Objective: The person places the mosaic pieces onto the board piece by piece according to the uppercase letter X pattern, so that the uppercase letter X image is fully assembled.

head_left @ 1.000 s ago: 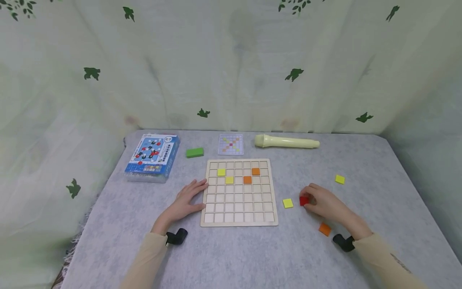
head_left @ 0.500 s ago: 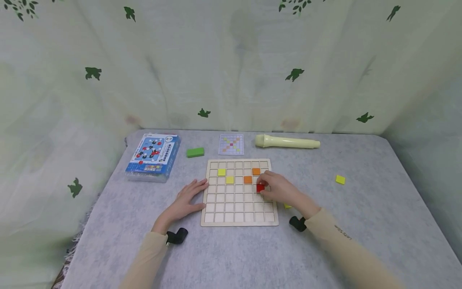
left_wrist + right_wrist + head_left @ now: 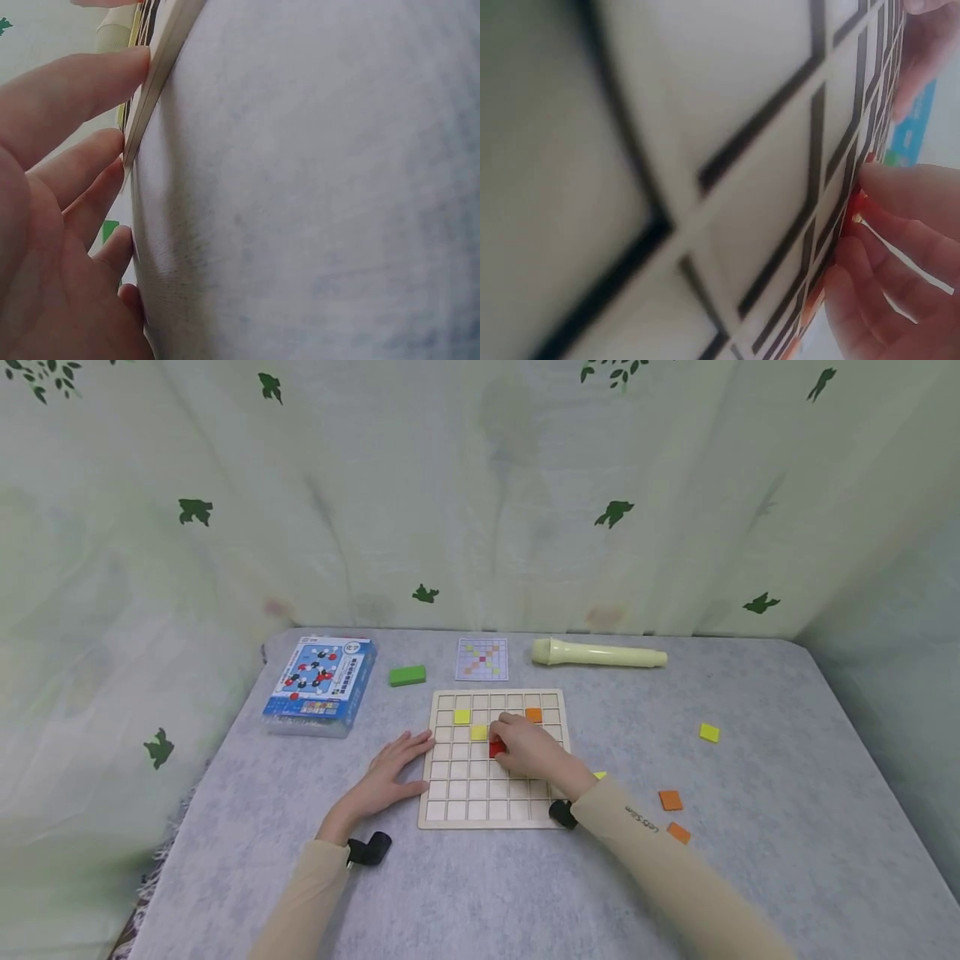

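Note:
A pale wooden grid board (image 3: 457,790) lies on the table. My right hand (image 3: 529,750) pinches a red square tile (image 3: 496,749) between thumb and fingertips, over a cell near the board's middle. In the right wrist view the red tile (image 3: 856,204) shows between those fingers, right at the grid. My left hand (image 3: 384,775) rests at the board's left side, its fingers spread and fingertips touching the edge. Two yellow tiles (image 3: 462,717) sit in upper-left cells, and an orange tile (image 3: 533,715) sits in an upper-right cell. The right hand covers part of the grid.
Behind the board lie a pattern card (image 3: 482,660), a green block (image 3: 407,676) and a pale-yellow microphone-shaped tube (image 3: 598,654). A blue box (image 3: 319,685) stands at back left. Right of the board are orange tiles (image 3: 671,800) and yellow tiles (image 3: 709,732).
My right hand has carried the red tile leftward from the table at the right to the board's middle. My left hand has stayed at the board's left edge.

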A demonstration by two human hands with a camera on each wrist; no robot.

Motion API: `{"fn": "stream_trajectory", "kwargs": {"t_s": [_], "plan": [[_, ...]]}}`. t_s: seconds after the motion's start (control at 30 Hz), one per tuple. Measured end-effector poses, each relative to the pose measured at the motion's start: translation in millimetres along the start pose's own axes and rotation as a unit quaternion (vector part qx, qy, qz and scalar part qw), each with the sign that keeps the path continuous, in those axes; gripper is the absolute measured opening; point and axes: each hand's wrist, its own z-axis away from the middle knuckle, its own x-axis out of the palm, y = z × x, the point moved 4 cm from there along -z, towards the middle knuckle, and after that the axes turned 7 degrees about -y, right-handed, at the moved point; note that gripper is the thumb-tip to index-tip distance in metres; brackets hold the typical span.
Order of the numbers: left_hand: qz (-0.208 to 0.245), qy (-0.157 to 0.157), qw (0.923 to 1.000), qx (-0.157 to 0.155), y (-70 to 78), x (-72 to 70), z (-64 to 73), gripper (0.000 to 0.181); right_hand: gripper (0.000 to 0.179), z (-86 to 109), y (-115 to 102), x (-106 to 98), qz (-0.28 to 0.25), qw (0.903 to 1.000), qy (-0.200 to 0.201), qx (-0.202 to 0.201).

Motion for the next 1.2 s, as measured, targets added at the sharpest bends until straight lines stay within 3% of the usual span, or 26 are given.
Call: {"fn": "stream_trajectory", "kwargs": {"t_s": [0.23,0.47,0.7,0.87,1.03,1.2], "plan": [[-0.001,0.001,1.0,0.005,0.2,-0.6,0.3,0.066,0.016,12.1,9.5,-10.5,-0.064,0.9976,0.005,0.027],[-0.001,0.0,1.0,0.003,-0.3,0.6,-0.6,0.066,0.016,65.1,50.6,-32.7,-0.142,0.9879,0.022,0.058],[0.002,-0.001,1.0,0.0,-0.3,0.6,-0.5,0.066,0.015,132.0,98.9,-39.6,-0.135,0.9866,0.047,0.079],[0.005,0.003,1.0,0.006,-0.1,0.9,0.4,0.066,0.016,172.8,116.5,-37.3,-0.133,0.986,0.048,0.088],[0.003,0.002,1.0,0.004,0.0,0.7,0.2,0.066,0.021,200.8,123.2,-33.1,-0.131,0.9874,0.035,0.081],[0.0,0.001,1.0,0.002,-0.2,0.1,-0.1,0.066,0.029,212.4,124.8,-26.1,-0.117,0.9894,0.008,0.087]]}}
